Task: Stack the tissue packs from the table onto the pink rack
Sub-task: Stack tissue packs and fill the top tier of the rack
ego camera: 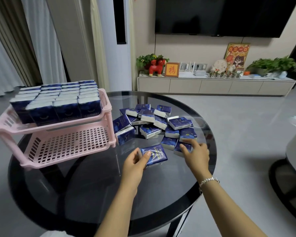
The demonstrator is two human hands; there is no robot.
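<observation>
Glass round table (96, 194), top shelf of the pink rack (108, 106) full, lower shelf bare.
Your left hand (135, 165) holds one pack (155, 154); your right hand (197, 151) curls on a near pack (179, 148) of the pile (154, 124). Packs may slip on glass, or knock the full rows.

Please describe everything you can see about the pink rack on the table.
The pink rack looks like moulded plastic, with two tiers joined by round corner posts. Each tier is a shallow tray with a slotted rim and a grid-perforated floor. It stands upright on the left part of the round dark glass table. The upper tier is filled with dark blue tissue packs standing in tight rows; the lower tier holds nothing. One loose pack lies right by its right front post; contact cannot be told. Neither hand touches it.
</observation>
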